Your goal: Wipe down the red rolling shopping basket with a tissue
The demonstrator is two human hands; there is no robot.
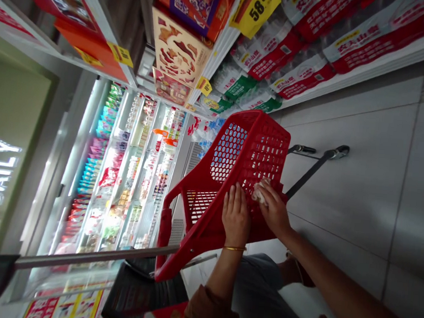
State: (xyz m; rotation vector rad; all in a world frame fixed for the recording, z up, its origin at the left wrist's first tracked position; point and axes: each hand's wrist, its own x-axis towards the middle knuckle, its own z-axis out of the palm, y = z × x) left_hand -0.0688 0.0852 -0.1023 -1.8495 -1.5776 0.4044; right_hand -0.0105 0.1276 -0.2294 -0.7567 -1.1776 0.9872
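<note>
A red plastic shopping cart [232,180] with perforated walls takes up the middle of the tilted head view. My left hand [235,215], with a thin gold bracelet at the wrist, rests on its side wall, fingers stretched out and lying flat. Just to its right, my right hand [273,206] presses a crumpled white cloth or tissue [261,192] against the perforated panel. Part of the cloth is hidden under the fingers. Both hands touch the cart.
Packs of bottled water [262,49] with red labels line the low shelf, below gift boxes [182,47]. A lit refrigerated display [122,171] stands at the left. The cart's metal leg and wheel [341,151] reach over the tiled floor [361,192]. A black chair-like object [137,291] is nearby.
</note>
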